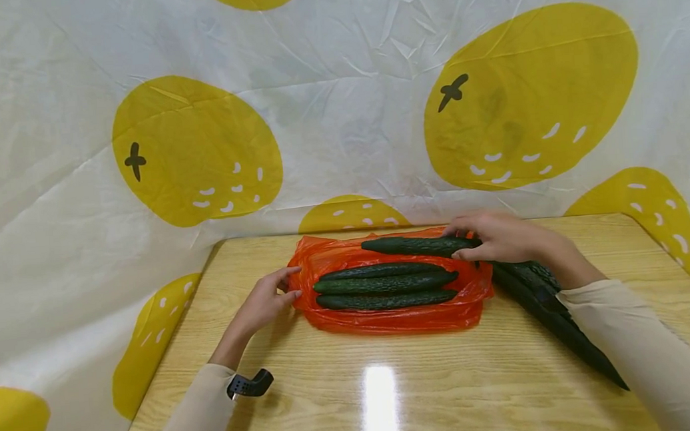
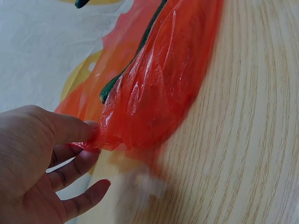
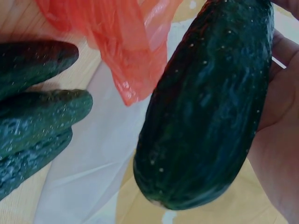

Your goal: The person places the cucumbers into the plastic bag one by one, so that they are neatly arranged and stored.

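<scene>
A thin red plastic bag (image 1: 388,323) lies on the table with three dark green cucumbers (image 1: 386,284) side by side on or in it. My left hand (image 1: 265,306) pinches the bag's gathered left edge between thumb and fingers, as the left wrist view shows on the crinkled plastic (image 2: 159,105). With my right hand (image 1: 505,236) I grip another cucumber (image 1: 410,245) by its right end, and its length overlaps the far side of the bag. In the right wrist view, the thick near end of this held cucumber (image 3: 201,126) fills much of the picture.
Several more cucumbers (image 1: 560,327) lie slanting at the right, partly under my right forearm. The wooden table (image 1: 310,398) ends at a hanging white cloth (image 1: 351,128) printed with yellow fruit. A black device (image 1: 251,384) sits at my left wrist.
</scene>
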`<state>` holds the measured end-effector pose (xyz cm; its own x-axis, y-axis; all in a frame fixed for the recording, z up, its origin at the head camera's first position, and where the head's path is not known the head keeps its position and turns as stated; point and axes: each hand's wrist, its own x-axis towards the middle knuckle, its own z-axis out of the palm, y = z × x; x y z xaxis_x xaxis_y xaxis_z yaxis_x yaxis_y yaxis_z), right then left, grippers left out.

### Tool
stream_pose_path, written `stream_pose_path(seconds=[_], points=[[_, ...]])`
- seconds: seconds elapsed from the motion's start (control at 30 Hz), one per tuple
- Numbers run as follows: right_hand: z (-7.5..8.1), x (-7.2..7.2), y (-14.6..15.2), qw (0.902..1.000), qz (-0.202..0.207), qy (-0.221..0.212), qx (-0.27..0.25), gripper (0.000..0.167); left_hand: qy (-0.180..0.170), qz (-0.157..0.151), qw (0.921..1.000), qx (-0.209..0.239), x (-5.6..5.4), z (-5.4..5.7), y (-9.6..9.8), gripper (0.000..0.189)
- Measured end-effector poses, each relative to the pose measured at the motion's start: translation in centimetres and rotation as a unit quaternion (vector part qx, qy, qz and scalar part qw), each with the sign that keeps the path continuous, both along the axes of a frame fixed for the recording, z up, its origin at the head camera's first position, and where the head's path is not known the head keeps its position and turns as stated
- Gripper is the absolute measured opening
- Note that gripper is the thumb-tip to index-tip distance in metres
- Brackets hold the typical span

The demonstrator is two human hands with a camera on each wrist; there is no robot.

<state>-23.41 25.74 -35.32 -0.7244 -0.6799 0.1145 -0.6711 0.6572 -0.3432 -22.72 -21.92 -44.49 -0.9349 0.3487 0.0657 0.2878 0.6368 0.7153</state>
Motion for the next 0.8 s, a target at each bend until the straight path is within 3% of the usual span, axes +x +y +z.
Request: stream_pose_path(seconds=[0.27,0.57,0.8], points=[[-0.6,-0.4,-1.5,0.9996,0.018,-0.020,0.008,0.038,-0.003,0.002,1.0000,-0.006,0.0,0.0,0.2,0.051],[-1.5,-1.1,-3.5,0.9987,0.048,-0.007,0.015,0.036,-0.001,0.003,1.0000,-0.004,0.0,0.1,0.1,0.051],[-1.8,-1.7,-5.0,0.9978,0.052,-0.039,0.011,0.036,-0.002,0.008,0.9999,-0.009,0.0,0.2,0.2,0.051]])
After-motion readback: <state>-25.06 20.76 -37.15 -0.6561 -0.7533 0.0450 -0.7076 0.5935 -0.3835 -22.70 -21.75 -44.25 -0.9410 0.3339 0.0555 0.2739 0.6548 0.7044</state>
